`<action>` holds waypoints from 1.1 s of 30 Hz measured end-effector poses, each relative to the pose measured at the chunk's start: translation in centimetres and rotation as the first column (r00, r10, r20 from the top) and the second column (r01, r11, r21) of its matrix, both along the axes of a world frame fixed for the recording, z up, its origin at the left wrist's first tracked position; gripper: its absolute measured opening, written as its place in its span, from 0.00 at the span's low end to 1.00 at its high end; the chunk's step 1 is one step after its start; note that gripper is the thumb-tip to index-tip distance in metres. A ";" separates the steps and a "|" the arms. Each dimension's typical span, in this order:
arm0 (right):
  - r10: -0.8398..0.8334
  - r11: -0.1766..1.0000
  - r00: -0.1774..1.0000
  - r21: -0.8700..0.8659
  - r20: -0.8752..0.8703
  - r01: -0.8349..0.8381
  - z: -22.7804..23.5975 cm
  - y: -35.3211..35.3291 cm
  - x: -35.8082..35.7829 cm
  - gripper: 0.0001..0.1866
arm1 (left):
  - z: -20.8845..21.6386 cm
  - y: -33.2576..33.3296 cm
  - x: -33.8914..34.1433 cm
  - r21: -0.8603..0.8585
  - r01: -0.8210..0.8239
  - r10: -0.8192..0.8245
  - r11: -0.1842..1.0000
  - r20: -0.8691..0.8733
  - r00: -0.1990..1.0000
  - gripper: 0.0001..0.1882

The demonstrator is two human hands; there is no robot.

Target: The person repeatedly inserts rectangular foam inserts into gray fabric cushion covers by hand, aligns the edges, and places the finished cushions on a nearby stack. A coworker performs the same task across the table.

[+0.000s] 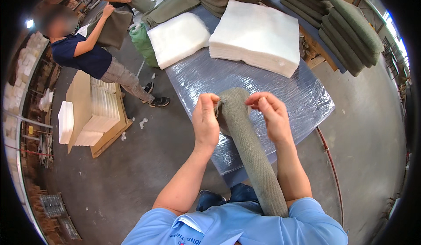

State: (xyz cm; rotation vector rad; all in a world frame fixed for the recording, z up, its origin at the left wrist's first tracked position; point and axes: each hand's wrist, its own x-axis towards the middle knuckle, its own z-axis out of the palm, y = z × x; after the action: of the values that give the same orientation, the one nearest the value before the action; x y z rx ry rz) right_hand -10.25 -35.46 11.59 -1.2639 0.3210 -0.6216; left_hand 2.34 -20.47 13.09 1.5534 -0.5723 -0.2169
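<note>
Fiddly cloth (252, 153) moment
Left hand (206, 124) pinches its edge, right hand (272, 113) curls by the other side (can't tell if gripping); it stretches from over the counter (302, 100) to the shirt (263, 227).

From the wearer's head, one fisheye view looks steeply down past the shirt (272, 229), close above the left hand (206, 121) and right hand (272, 115), and forward over the table (287, 91); shapes toward its rim are probably too bent to judge.

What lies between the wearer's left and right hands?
The head view shows grey-green fabric between the left hand and the right hand.
</note>
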 end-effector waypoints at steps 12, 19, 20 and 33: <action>0.316 0.937 0.930 -0.090 -0.186 -0.336 0.0 1.5 1.5 0.33 | -1.5 -3.0 -2.7 -0.180 0.171 -0.212 0.969 -0.239 0.948 0.18; 0.129 0.991 0.975 0.048 -0.181 -0.122 -0.1 0.3 4.5 0.31 | -0.8 -4.6 0.3 -0.223 0.192 -0.278 0.956 -0.469 0.838 0.12; 0.056 0.998 0.979 0.052 -0.194 -0.047 -1.2 0.4 5.1 0.30 | -1.2 -4.8 1.0 -0.222 0.159 -0.248 0.962 -0.465 0.850 0.11; -0.138 0.931 0.903 -0.365 -0.407 -0.022 3.6 -2.0 -13.5 0.57 | -9.2 -5.9 17.5 -0.191 -0.418 0.164 0.888 -0.718 0.676 0.14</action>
State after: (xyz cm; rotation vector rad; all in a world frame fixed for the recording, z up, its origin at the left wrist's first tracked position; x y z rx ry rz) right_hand -23.75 -37.42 15.20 -1.7574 0.6326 -0.4601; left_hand 19.82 -26.34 3.93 1.0808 0.2415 -0.3984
